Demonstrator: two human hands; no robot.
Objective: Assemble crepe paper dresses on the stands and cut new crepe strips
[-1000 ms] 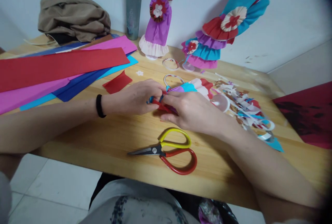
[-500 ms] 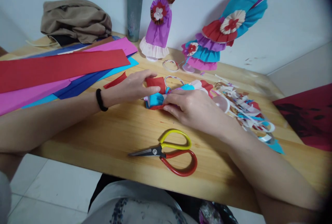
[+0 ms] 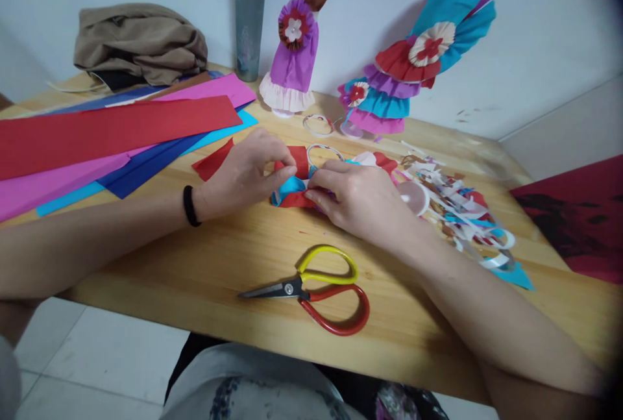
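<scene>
The right hand [image 3: 357, 196] is pinching the coloured paper [image 3: 295, 200], seemingly steadying it, while the left hand [image 3: 248, 170] is poising narrowed fingertips by its left end, holding what I can't tell.

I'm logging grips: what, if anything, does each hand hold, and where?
Right hand: the paper craft, near its blue-and-red end. Left hand: cannot tell.

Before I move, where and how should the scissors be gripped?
Probably best by the yellow loop and red loop, coming from the right: the scissors lie flat on the table, loops toward the right and blades pointing left.
</scene>
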